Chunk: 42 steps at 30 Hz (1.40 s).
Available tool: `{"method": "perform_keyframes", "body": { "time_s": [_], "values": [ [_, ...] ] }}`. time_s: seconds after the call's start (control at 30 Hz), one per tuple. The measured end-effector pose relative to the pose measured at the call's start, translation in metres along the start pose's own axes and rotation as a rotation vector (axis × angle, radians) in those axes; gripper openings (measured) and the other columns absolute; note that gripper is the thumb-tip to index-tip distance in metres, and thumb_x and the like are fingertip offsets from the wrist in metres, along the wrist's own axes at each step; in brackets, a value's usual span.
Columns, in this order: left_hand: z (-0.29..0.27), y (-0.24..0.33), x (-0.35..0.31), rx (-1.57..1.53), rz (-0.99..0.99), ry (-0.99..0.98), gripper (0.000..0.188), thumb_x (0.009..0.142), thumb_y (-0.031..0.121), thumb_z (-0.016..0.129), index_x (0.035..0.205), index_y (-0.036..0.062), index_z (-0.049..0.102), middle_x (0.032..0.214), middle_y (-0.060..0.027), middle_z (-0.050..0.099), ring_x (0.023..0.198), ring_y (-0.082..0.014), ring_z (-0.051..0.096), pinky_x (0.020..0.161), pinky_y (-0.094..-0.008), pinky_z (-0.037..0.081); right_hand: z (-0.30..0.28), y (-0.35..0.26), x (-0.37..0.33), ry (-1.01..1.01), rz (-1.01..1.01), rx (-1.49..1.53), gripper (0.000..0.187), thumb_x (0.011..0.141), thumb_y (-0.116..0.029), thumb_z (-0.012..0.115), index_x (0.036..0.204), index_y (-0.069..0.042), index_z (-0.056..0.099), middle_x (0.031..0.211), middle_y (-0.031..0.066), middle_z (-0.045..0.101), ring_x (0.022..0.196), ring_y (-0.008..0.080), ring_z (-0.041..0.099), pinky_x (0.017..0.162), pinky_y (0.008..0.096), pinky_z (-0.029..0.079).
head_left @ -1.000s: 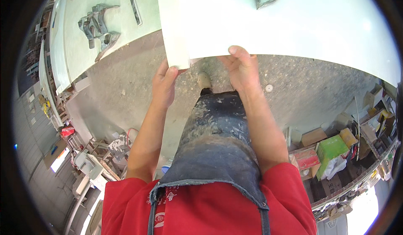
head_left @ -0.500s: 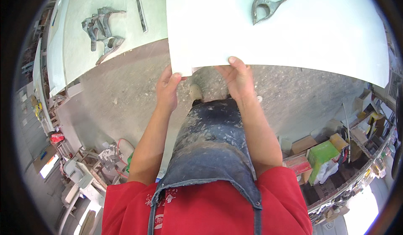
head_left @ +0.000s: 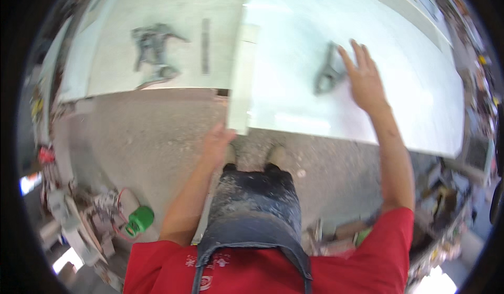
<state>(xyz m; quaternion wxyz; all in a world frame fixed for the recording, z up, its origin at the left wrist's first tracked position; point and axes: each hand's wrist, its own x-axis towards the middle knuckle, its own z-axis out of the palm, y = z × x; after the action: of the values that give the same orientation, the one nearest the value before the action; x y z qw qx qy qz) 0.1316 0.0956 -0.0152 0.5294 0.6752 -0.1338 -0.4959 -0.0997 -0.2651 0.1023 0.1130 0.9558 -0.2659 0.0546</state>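
A large white sheet (head_left: 294,105) lies across the right part of the table. Along its left edge runs a narrow pale strip (head_left: 240,100), whose near end juts out past the sheet. My left hand (head_left: 214,146) is at that near end, fingertips at its corner; motion blur hides whether they grip it. Over the sheet, my right hand (head_left: 365,81) is open with fingers spread and nothing held. Just left of its fingers, a dark metal spring clamp (head_left: 328,76) rests on the sheet.
On the left table part (head_left: 115,68) lie several dark spring clamps (head_left: 155,47) and a thin dark bar (head_left: 206,47). Below is a speckled floor (head_left: 157,121). A green gas cylinder (head_left: 140,219) stands at lower left, with cluttered shelving (head_left: 446,210) at lower right.
My right hand has left the sheet's near edge and reached up and right beside the clamp, fingers spreading. My left hand stays by the strip's near end. The whole view has shifted.
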Motion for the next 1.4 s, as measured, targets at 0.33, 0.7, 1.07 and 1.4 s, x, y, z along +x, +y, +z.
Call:
{"method": "perform_keyframes", "body": {
  "time_s": [0.33, 0.7, 1.07, 1.4],
  "values": [
    [-0.003, -0.01, 0.0, -0.145, 0.175, -0.1, 0.053, 0.097, 0.016, 0.071, 0.144, -0.0035, 0.054, 0.128, -0.0075, 0.067, 0.113, -0.0152, 0.063, 0.098, -0.0307, 0.051, -0.022, -0.109, 0.109, -0.06, -0.125, 0.635, 0.06, 0.081, -0.008, 0.07, 0.14, -0.006, 0.056, 0.143, 0.0226, 0.056, 0.137, 0.04, 0.048, 0.116, 0.0455, 0.04],
    [0.014, -0.011, -0.004, -0.005, 0.326, 0.113, 0.069, 0.082, 0.041, 0.081, 0.131, -0.0043, 0.064, 0.124, -0.0236, 0.066, 0.111, -0.0345, 0.064, 0.099, -0.0422, 0.047, -0.043, -0.378, 0.221, -0.298, -0.253, 0.729, 0.059, 0.088, -0.039, 0.071, 0.132, -0.001, 0.059, 0.126, 0.027, 0.064, 0.117, 0.041, 0.062, 0.1, 0.0464, 0.049],
    [0.0, 0.005, 0.001, -0.035, 0.472, 0.112, 0.056, 0.076, 0.038, 0.082, 0.116, -0.0007, 0.072, 0.099, -0.0167, 0.074, 0.095, -0.0367, 0.068, 0.088, -0.0441, 0.051, -0.012, -0.439, 0.346, -0.279, 0.154, 0.335, 0.088, 0.071, -0.06, 0.078, 0.13, 0.003, 0.06, 0.134, 0.0241, 0.061, 0.126, 0.0427, 0.056, 0.104, 0.0486, 0.047],
    [-0.006, 0.002, -0.003, 0.042, 0.367, -0.013, 0.061, 0.082, 0.045, 0.076, 0.128, 0.0055, 0.067, 0.111, -0.0082, 0.073, 0.115, -0.0321, 0.06, 0.103, -0.0484, 0.039, 0.01, -0.378, 0.36, -0.132, 0.36, 0.368, 0.079, 0.073, -0.054, 0.075, 0.124, 0.005, 0.065, 0.124, 0.0221, 0.069, 0.114, 0.0371, 0.066, 0.099, 0.0445, 0.05]
  ]
}}
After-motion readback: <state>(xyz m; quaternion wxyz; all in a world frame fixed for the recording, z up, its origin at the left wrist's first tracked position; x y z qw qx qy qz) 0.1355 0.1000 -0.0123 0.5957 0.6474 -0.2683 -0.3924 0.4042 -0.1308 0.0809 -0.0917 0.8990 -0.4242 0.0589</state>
